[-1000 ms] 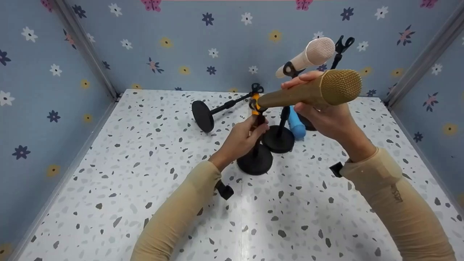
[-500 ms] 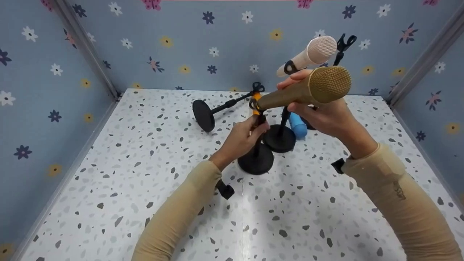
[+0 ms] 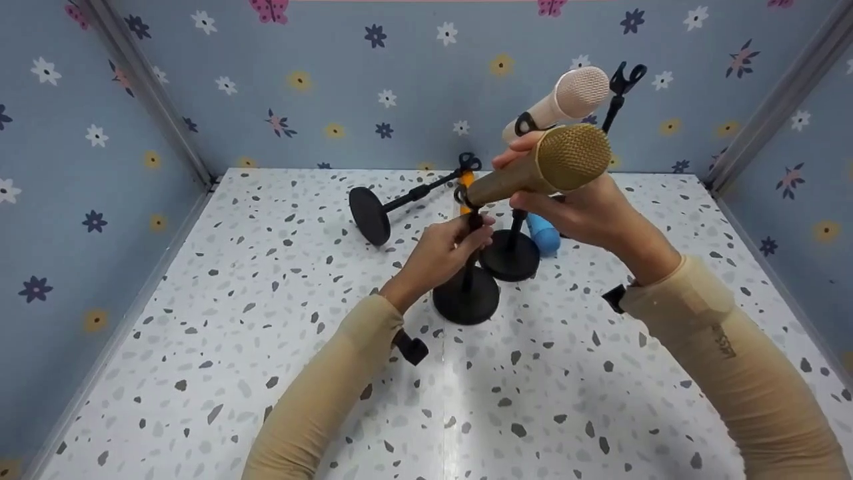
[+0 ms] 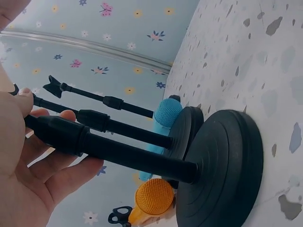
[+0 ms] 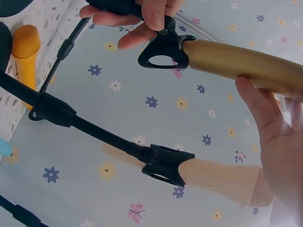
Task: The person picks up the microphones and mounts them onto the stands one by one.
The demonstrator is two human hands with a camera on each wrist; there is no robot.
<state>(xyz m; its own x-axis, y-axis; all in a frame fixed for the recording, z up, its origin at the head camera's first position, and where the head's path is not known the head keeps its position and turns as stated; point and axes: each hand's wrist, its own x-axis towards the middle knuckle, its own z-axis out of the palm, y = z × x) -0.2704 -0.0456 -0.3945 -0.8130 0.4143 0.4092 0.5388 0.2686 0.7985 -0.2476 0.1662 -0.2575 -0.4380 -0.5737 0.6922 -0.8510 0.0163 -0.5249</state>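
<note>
My right hand grips the gold microphone above the desk, its long axis slanting up to the mesh head at my right, tail at the clip of a black stand. My left hand holds that stand's pole.

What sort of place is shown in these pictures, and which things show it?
Probably an indoor booth or enclosed work corner; its exact use is unclear. Blue flowered walls stand on three sides of a white speckled surface, and metal strips run along the corners.
</note>
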